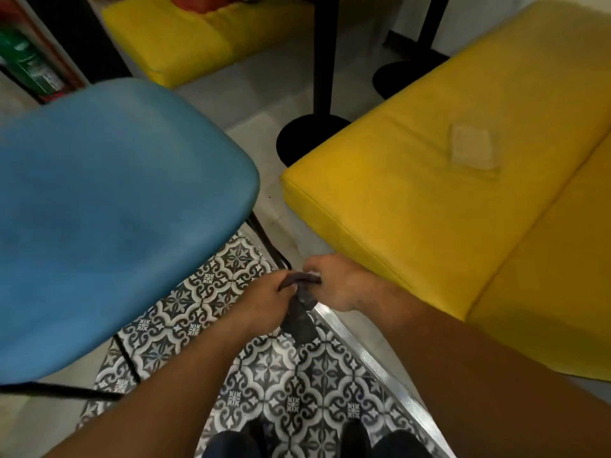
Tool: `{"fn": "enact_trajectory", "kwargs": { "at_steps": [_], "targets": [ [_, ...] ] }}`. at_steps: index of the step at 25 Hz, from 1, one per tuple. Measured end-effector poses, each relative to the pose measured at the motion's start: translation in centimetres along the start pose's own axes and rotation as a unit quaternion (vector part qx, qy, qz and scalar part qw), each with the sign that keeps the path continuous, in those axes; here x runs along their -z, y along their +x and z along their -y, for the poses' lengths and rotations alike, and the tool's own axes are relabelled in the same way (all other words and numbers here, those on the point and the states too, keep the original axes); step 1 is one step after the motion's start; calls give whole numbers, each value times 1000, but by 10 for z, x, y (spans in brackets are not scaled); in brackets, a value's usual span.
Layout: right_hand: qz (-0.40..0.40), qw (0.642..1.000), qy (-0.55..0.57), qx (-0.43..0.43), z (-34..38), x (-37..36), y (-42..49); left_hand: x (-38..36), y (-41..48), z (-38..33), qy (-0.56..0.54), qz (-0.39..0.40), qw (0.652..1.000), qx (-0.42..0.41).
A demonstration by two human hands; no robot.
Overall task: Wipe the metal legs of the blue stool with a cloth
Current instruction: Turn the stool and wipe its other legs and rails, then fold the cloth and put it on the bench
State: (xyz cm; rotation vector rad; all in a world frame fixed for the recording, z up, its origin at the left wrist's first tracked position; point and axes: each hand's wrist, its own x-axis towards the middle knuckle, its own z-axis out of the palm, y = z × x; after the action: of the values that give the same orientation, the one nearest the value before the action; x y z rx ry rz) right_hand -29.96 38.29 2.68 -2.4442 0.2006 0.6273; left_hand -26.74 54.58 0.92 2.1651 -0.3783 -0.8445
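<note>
The blue stool point(109, 219) fills the left of the head view, its padded seat hiding most of its frame. One thin black metal leg point(264, 241) slants down from under the seat's right edge toward my hands. Another leg point(127, 360) shows below the seat at lower left. A dark cloth point(299, 312) hangs between my hands near the foot of the right leg. My left hand point(264, 302) grips its upper end, and my right hand point(334, 285) pinches the same end from the right. The leg's foot is hidden behind my fingers and the cloth.
A yellow cushioned bench point(446, 200) stands close on the right with a small pale cloth point(472, 147) lying on it. Black table pedestals point(314, 133) stand beyond. Another yellow cushion point(185, 41) lies at the back. Patterned floor tiles point(281, 375) meet a metal strip point(363, 361).
</note>
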Motion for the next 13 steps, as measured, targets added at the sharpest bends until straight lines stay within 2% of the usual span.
{"fn": "enact_trajectory", "kwargs": {
  "at_steps": [3,6,10,13],
  "targets": [
    [27,999,42,7,18,43,-45,22,-26,-65,-6,27,999,-35],
    [12,1000,22,4,25,100,-74,44,-39,-124,26,14,996,-87],
    [-53,998,-17,-8,35,174,-99,72,-41,-182,111,-31,983,-144],
    [-101,995,1,-22,45,211,-104,95,-31,-213,156,-44,971,-175]
  ]
}}
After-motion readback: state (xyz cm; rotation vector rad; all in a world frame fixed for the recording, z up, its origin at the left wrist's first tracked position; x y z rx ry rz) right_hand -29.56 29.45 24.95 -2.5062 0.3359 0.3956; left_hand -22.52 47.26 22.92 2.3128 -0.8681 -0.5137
